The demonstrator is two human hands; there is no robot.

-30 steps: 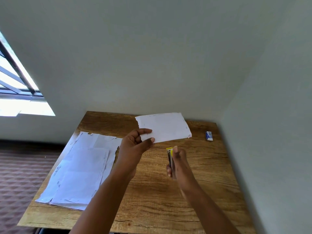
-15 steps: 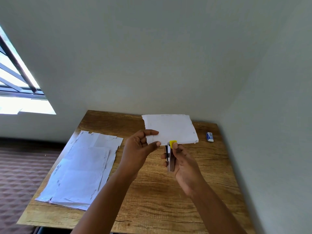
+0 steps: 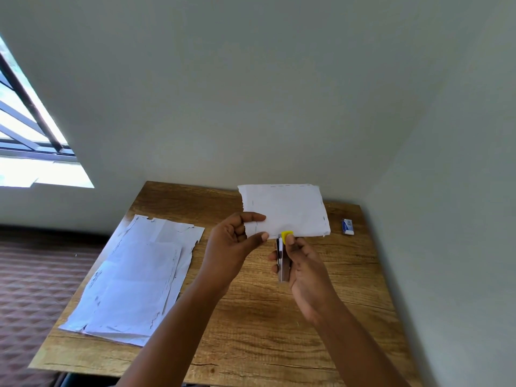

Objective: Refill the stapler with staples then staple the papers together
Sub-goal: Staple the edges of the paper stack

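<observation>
My left hand (image 3: 234, 241) pinches the lower left corner of a small stack of white papers (image 3: 287, 209), held up above the wooden table (image 3: 259, 325). Several staples line the stack's edges. My right hand (image 3: 304, 269) grips a silver stapler with a yellow tip (image 3: 282, 255), pointing up. Its yellow tip sits at the lower edge of the held papers, with my thumb just behind it. A small blue and white staple box (image 3: 348, 226) lies at the table's far right.
Several larger white sheets with torn edges (image 3: 136, 277) lie spread on the left half of the table. White walls close the table in at the back and right. A window is at the far left.
The papers moved right and slightly up. My right hand raised the stapler from below the stack until its yellow tip reached the papers' lower edge.
</observation>
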